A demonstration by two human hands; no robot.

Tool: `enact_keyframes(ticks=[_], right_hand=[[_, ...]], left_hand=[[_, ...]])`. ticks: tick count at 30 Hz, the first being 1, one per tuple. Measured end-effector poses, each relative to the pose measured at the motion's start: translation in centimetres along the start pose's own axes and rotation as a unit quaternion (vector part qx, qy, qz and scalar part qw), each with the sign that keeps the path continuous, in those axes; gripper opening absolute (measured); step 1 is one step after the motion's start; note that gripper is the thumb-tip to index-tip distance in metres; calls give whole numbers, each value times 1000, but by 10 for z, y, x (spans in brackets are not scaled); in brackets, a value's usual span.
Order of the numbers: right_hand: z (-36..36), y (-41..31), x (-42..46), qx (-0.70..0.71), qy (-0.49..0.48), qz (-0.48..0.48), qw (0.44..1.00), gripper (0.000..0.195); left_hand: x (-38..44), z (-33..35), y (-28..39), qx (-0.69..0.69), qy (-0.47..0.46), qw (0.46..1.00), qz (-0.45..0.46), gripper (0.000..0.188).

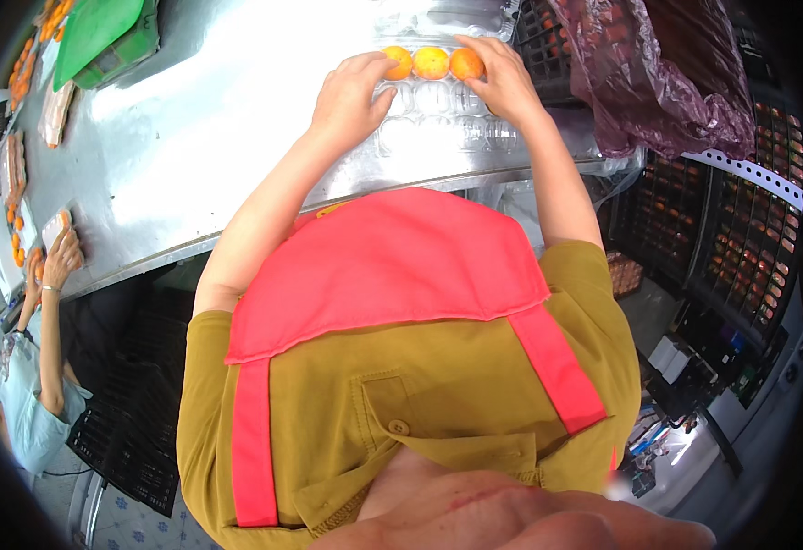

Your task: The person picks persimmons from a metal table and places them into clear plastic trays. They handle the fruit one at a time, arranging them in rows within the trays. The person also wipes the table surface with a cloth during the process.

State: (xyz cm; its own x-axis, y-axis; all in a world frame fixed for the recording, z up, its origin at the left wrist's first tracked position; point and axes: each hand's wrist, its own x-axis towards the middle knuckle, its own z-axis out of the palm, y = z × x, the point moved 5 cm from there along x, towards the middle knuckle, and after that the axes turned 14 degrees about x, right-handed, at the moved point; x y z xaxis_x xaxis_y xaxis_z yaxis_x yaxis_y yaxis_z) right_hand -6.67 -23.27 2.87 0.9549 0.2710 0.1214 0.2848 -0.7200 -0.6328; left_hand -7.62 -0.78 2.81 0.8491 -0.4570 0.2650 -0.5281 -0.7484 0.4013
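Three round orange fruits sit in a row in the far cups of a clear plastic punnet (432, 130) on the metal table. My left hand (352, 96) has its fingertips on the left fruit (398, 63), with the thumb just below it. My right hand (506, 79) grips the right fruit (466, 64) between thumb and fingers. Between my hands, the middle fruit (431, 62) lies untouched. Nearer to me, the punnet's cups hold no fruit.
Black crates (546, 58) and a purple plastic bag (663, 75) stand at the right. A green basket (109, 48) is at the far left of the metal table (167, 151). Another person's hand (63, 258) holds a packed punnet at the left edge. Black crates (126, 419) stand below.
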Motion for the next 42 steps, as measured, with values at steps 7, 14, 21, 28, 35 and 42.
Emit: enact_keyframes(ticks=[7,14,21,28,35,42], right_hand=[[-13,-7,-4,55,49,17,997,63],[-16,-12,-18,466,115,89,873,71],[11,-39,-23,802,64,128,579,59],[36,-58,-25,788,14,169,592,51],[35,-66,-26,756,13,179,630,51],[30,-68,-28,693,-16,198,693,51]], left_hand=[[-6,11,-15,-20,-32,999,-5,41],[-9,-3,-9,-26,25,999,-15,48],[3,-28,11,-166,21,986,-14,54],[10,-45,40,-239,33,970,4,64],[9,-45,39,-283,-9,959,17,65],[5,-33,31,-374,-76,924,-23,58]])
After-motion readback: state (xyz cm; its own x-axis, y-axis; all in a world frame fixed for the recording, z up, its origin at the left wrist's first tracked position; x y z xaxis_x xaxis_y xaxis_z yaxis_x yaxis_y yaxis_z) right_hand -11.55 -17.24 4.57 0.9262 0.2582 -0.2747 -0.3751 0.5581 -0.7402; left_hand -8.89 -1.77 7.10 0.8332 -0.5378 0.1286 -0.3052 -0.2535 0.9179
